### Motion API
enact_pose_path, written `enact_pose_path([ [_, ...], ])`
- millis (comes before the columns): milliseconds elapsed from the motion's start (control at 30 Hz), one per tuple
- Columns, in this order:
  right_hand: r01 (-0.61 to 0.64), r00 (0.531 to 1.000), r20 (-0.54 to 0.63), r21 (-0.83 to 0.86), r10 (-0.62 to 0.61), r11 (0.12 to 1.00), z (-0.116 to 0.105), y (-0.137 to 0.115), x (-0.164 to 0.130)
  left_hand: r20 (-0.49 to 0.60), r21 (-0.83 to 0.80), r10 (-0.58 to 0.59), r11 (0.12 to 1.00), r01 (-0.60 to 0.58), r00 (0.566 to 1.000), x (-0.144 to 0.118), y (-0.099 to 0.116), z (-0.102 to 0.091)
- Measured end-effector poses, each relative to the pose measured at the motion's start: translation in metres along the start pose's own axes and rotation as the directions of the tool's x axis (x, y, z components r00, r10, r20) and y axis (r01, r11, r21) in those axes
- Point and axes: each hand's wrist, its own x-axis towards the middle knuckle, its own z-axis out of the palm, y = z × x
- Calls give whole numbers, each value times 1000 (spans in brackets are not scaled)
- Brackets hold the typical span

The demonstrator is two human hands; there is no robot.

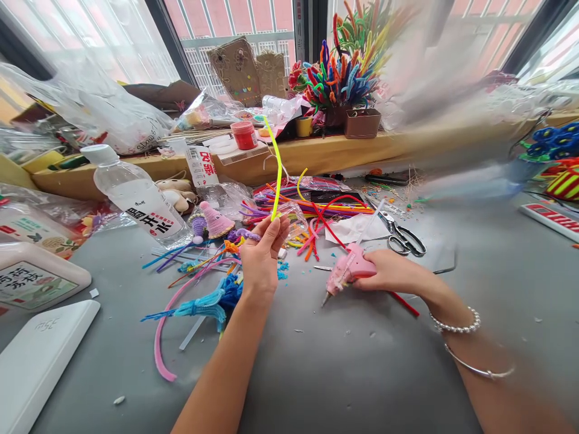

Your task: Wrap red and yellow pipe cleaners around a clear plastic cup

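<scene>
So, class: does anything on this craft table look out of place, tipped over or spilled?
The water bottle lies tipped on its side at the left, and blue fluff scraps are strewn beside the left hand.

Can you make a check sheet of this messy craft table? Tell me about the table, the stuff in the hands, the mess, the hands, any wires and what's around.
Surface: grey table, speckled with small scraps.
Job's things: yellow pipe cleaner held upright; pink glue gun, nozzle pointing down-left near the table.
Clutter: loose pipe cleaners, scissors, water bottle lying tilted, blue tassel, pink strip.
Grips: left hand pinches the yellow pipe cleaner's lower end; right hand wraps the glue gun, with bracelets at the wrist.
Cables: nothing seen.
Surroundings: window ledge with a red jar, pipe-cleaner bouquet and plastic bags; the right side is blurred.
</scene>
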Motion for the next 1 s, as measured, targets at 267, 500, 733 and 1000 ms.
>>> enact_pose_path([
  [267, -114, 993, -7, -94, 114, 989, -6, -2, -6, 6, 29, -36, 999, 36, 999, -1, -2, 1],
  [500, -137, 990, -55, -158, 130, 978, -6, 0, -7, 26, 85, -103, 991, 101, 994, -2, -4, 1],
  [733, -127, 980, -180, -275, 79, 953, -4, 1, -3, 31, 91, -116, 989, 113, 993, -3, -4, 2],
  [1000, -155, 972, -209, -246, 104, 957, -2, -1, -2, 28, 98, -126, 988, 123, 992, -4, -4, 3],
])
